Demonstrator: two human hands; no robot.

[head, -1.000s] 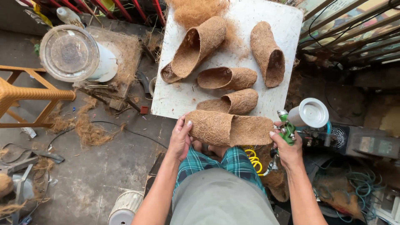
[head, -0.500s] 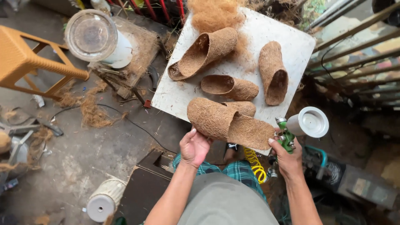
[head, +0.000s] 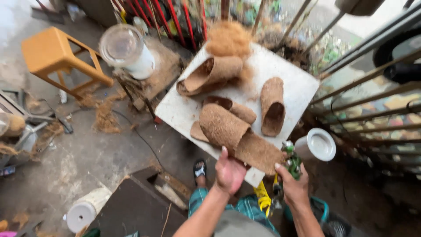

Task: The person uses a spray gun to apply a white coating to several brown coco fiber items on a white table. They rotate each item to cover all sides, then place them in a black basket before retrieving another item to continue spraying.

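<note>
The view is swinging leftward since half a second ago, so the white board (head: pixel 184 112) is now sitting skewed across the frame, and the left hand (head: pixel 229 172) is pressing palm-up against the board's near edge, fingers gathered under the rolled coir-fibre sheet (head: pixel 239 137) that is lying along that edge. The right hand (head: pixel 294 186) is closing around a small green spray gun (head: pixel 292 160) just off the board's near right corner, beside a white lidded container (head: pixel 319 145). Three more coir rolls (head: pixel 272 105) are resting further up the board, with a loose fibre clump (head: pixel 229 38) at its far corner.
</note>
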